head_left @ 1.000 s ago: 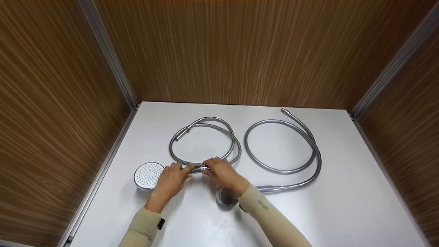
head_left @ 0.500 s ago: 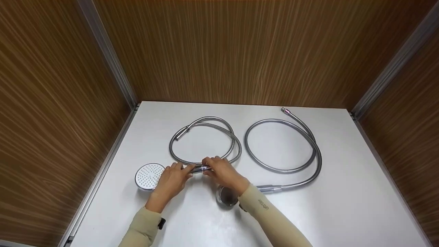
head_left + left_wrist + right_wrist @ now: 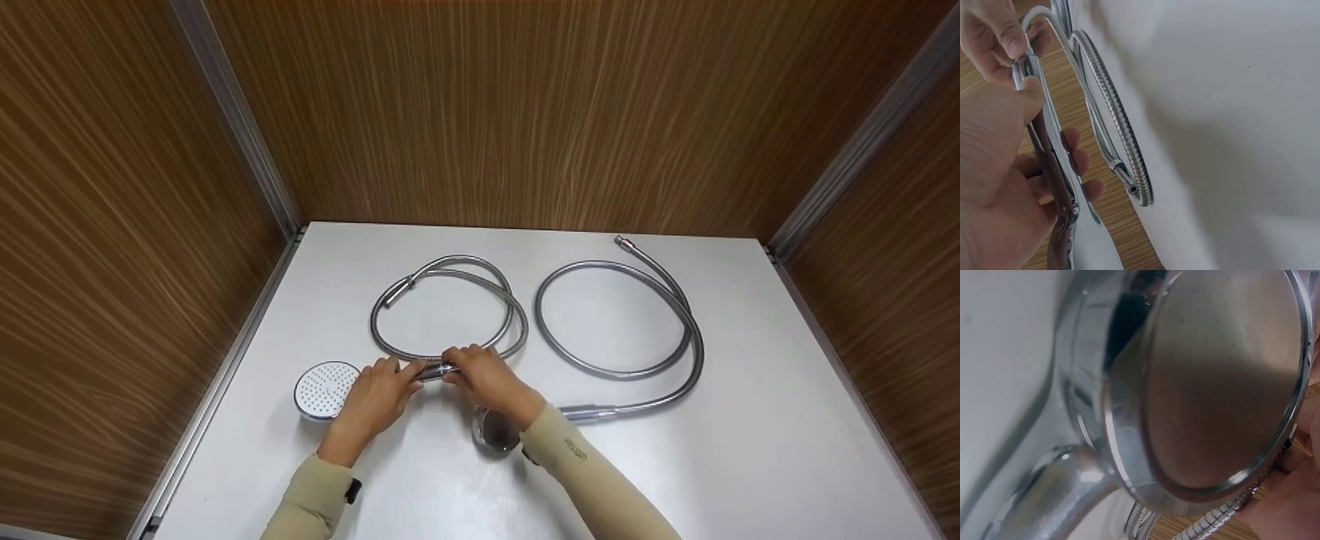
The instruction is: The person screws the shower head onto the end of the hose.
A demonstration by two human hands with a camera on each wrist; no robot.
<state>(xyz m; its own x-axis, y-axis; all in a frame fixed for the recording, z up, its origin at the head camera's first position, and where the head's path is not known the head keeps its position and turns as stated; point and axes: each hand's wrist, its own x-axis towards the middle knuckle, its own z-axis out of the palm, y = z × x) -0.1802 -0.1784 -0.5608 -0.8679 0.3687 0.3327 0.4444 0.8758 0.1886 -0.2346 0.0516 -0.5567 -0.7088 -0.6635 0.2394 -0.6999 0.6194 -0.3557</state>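
My left hand [image 3: 375,397] grips the chrome handle of a shower head [image 3: 326,390], whose white, dotted round face points up at the left. In the left wrist view the fingers wrap round that handle [image 3: 1053,135], with the thumb along its top. Where the handle ends, my right hand [image 3: 491,382] pinches the end of a metal shower hose [image 3: 1120,121]. The hose and handle meet there, partly hidden by the fingertips. The rest of this hose lies looped on the table, its free end at the upper left of the loop.
A second shower head [image 3: 496,431] lies under my right forearm and fills the right wrist view. Its hose [image 3: 697,352] curls over the right side of the white table [image 3: 787,450]. Wood-grain panels [image 3: 480,112] enclose the back and sides.
The face of the held shower head has dipped slightly and turned a little. Both hands keep nearly the same place at the joint of handle and hose.
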